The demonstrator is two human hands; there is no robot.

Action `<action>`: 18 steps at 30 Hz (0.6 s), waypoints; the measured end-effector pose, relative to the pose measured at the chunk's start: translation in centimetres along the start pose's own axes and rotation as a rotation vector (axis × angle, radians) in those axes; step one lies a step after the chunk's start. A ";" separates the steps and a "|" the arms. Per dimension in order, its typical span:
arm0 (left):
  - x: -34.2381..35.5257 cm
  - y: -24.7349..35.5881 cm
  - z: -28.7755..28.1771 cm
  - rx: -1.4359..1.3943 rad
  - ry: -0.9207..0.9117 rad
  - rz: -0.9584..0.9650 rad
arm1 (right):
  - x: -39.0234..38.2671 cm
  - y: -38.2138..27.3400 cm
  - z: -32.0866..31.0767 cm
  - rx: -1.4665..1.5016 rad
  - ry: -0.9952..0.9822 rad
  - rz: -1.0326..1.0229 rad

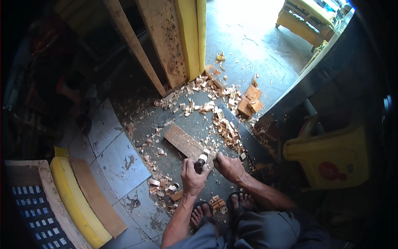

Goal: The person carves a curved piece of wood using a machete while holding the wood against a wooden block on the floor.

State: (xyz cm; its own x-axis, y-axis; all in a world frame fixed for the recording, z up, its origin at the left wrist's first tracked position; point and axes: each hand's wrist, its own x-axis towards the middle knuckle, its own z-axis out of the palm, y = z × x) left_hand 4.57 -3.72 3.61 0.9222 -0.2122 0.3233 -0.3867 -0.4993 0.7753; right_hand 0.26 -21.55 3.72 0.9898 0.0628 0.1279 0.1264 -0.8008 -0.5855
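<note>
A brown wooden board (182, 139) lies slanting on the dark floor, its near end by my hands. My left hand (194, 177) is closed around a tool (202, 162) with a black cylindrical part and a pale part, held over that end. Just to its right, my right hand (230, 169) is closed at the board's near end; what exactly it grips is hidden by its fingers. Pale shavings (227, 128) and small chips surround the board.
Yellow-padded wooden frames stand upright (192, 39) beside a bright doorway and lie left (74, 195). A yellow plastic chair (315, 162) is at right, a dark panel (311, 70) along the doorway. Wood blocks (248, 99) lie ahead; my sandalled feet are below.
</note>
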 end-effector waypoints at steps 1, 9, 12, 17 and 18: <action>0.7 -0.1 0.1 -0.019 0.005 0.016 | 0.4 -0.3 -0.2 -0.017 -0.028 0.060; 0.1 0.5 0.4 -0.026 -0.012 0.020 | 0.2 -1.0 -1.2 0.048 -0.001 -0.021; -0.1 0.2 0.5 0.006 -0.067 -0.069 | -0.1 -0.8 -0.9 0.049 0.039 -0.057; 0.0 0.8 0.5 -0.036 -0.032 -0.037 | 0.3 -1.5 -1.7 0.104 0.100 -0.078; 0.0 0.5 0.6 -0.025 -0.043 -0.057 | 0.3 -1.6 -1.8 0.123 0.140 -0.108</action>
State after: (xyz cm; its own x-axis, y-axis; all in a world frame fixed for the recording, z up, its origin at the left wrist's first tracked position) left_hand 4.36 -4.46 3.64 0.9415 -0.2201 0.2553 -0.3330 -0.4908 0.8051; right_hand 0.25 -21.30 6.17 0.9526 0.0540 0.2995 0.2463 -0.7148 -0.6545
